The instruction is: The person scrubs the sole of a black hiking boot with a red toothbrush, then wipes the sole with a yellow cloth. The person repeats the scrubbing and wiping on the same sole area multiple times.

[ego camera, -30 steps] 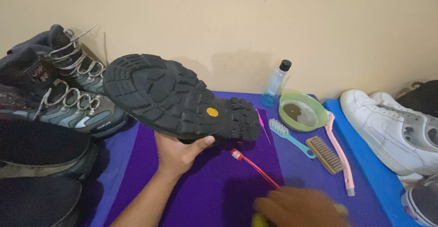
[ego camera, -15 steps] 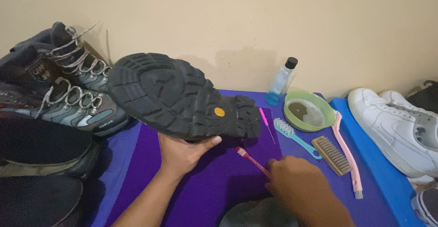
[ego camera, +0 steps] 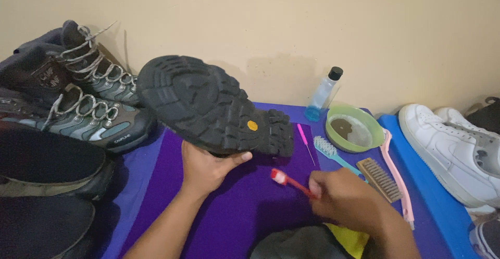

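My left hand [ego camera: 205, 168] grips a hiking boot [ego camera: 213, 105] from underneath, tilted so its black lugged sole with a small yellow mark faces me. My right hand [ego camera: 346, 196] is closed around a red toothbrush [ego camera: 289, 181], whose white bristled head points left, just below the boot's heel. Both hands hover over a purple cloth [ego camera: 234, 212] spread on a blue surface.
Two laced boots [ego camera: 78, 97] stand at the left, with dark shoes [ego camera: 47, 186] in front of them. A clear bottle [ego camera: 323, 93], green bowl [ego camera: 354, 129], pink pick [ego camera: 305, 142], blue brush [ego camera: 336, 155], wooden brush [ego camera: 379, 180] and pink brush [ego camera: 396, 173] lie right. White sneakers [ego camera: 458, 149] sit far right.
My right hand closed on the red toothbrush and lifted it off the cloth toward the boot's heel. The view shifted slightly; the boot stays held sole up.
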